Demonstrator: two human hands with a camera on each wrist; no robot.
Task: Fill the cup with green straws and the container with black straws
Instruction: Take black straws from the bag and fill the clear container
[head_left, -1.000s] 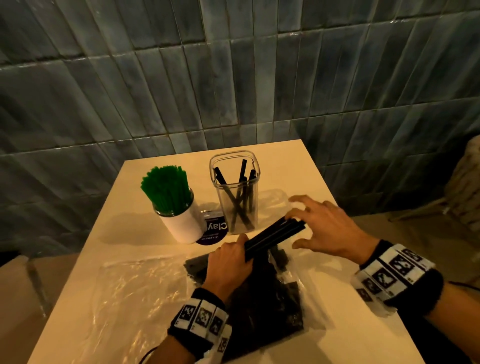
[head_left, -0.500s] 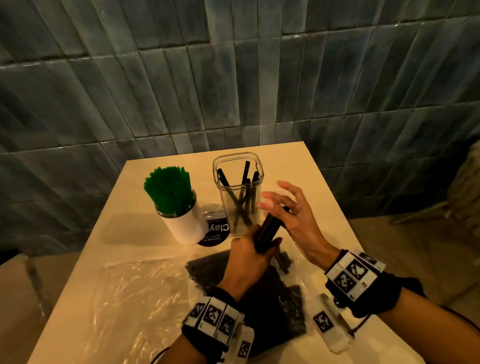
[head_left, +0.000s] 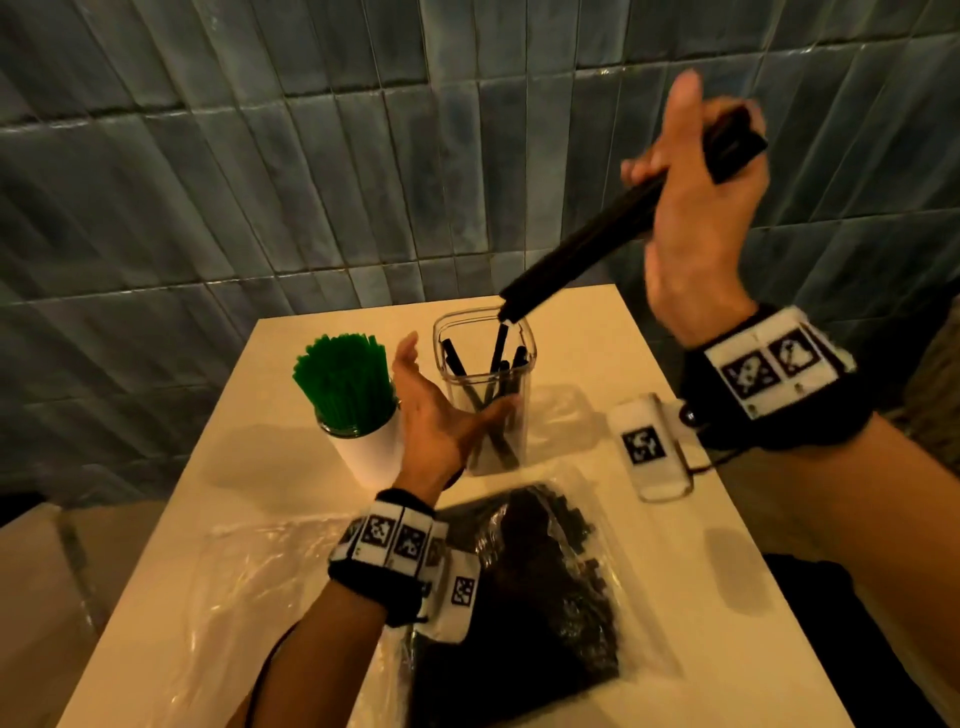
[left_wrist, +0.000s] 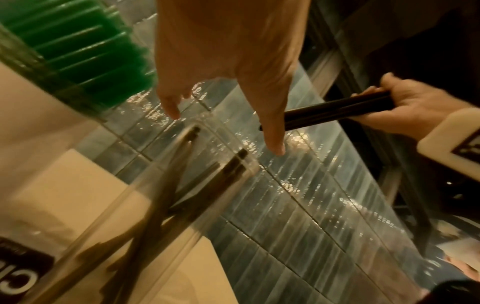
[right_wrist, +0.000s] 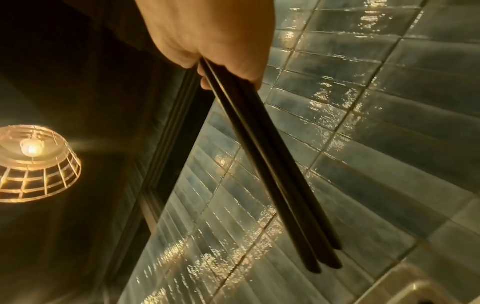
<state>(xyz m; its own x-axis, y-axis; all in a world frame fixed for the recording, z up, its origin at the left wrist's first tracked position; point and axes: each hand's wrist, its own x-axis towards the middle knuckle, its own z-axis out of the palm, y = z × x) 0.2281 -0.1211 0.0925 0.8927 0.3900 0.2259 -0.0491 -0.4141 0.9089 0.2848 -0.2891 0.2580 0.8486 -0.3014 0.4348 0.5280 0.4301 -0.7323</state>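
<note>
Roughly halfway: cup (head_left: 370, 448), centre left, packed with green straws (head_left: 340, 379); clear container (head_left: 485, 395) beside it holds few. Bag of black straws (head_left: 535, 597) lies below. Right hand (head_left: 696, 218), upper right, clenches a black bundle (head_left: 576, 249) over the container's mouth. Left hand (head_left: 436, 415) spread, empty, beside it. Only the right wrist view shows a lamp (right_wrist: 36, 162).

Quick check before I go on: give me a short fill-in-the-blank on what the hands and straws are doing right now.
1. The right hand holds a bundle of ____ straws in its grip.
2. The bundle's lower end hangs over the clear ____.
3. The white cup holds ____ straws.
4. The open left hand sits between the cup and the ____.

Missing words: black; container; green; container
</note>
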